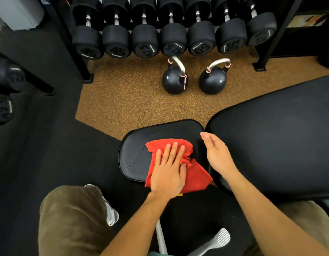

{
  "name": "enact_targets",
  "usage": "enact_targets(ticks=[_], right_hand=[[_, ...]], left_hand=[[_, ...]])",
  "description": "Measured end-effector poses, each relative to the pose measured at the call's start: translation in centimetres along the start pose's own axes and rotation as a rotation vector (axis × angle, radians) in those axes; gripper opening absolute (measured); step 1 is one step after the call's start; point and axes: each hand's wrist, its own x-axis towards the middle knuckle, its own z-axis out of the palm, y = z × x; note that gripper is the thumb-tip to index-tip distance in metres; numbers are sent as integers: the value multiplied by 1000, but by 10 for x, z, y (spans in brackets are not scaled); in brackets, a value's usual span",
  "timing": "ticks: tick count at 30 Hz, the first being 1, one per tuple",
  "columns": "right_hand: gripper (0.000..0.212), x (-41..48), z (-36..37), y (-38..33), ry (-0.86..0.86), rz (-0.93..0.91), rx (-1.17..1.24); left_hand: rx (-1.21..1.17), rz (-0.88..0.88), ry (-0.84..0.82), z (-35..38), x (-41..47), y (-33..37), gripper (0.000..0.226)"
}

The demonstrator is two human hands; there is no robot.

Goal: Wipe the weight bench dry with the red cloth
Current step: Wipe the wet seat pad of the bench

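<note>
The black weight bench has a small seat pad (137, 156) in front of me and a long back pad (274, 141) running off to the right. A red cloth (195, 174) lies bunched on the seat pad. My left hand (169, 169) lies flat on the cloth with straight fingers, pressing it onto the pad. My right hand (217, 154) hovers over the gap between the two pads, fingers relaxed, holding nothing. Faint streaks show on the seat pad left of the cloth.
Two black kettlebells (173, 80) (212, 80) stand on the brown speckled floor beyond the bench. A rack of black dumbbells (145, 41) lines the back. The bench's grey frame (161, 237) and my knees are below.
</note>
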Motion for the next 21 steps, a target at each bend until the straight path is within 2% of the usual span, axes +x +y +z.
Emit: enact_targets(ticks=[6,8,11,14,17,21], right_hand=[[53,3,-3,3,-81,95,-114],[56,8,-8,6,-105,136,-85],[78,13,-16,9,-129,209,39],[64,14,-21,8,-151,252,215],[62,11,-21,6,-151,265,294],[64,12,-23,10,-102,300,396]], left_hand=[[24,-254,92,-11,-10,-64,63],[22,-341,98,-15,-3,-78,64],[-15,-478,119,-19,14,-87,66],[-48,-589,138,-21,38,-83,66],[-45,-596,143,-21,60,-75,66],[-28,-489,117,-21,81,-62,67]])
